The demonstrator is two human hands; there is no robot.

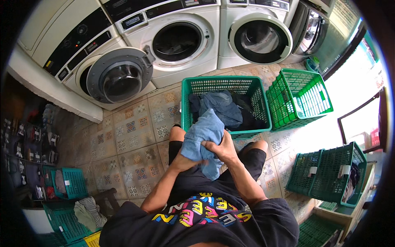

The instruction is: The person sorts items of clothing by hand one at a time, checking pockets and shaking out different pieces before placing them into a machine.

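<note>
A light blue denim garment (203, 132) is bunched up between my hands, above my lap. My right hand (222, 148) grips its right side, the thumb lying over the cloth. On the lower left, my left hand (185, 163) holds the same garment, its fingers partly hidden beneath the fabric. Just beyond my knees stands a green plastic laundry basket (226, 135), with a blue denim garment (220, 106) and dark clothes (251, 119) inside. The held garment overlaps the basket's near left corner in view.
Front-loading machines line the far wall, one with its door (120, 75) swung out, another with its round door (260, 38) open. A bright green basket (282, 105) adjoins the laundry basket. Dark green baskets (321, 176) stand at right; more baskets (72, 183) with clothes at left.
</note>
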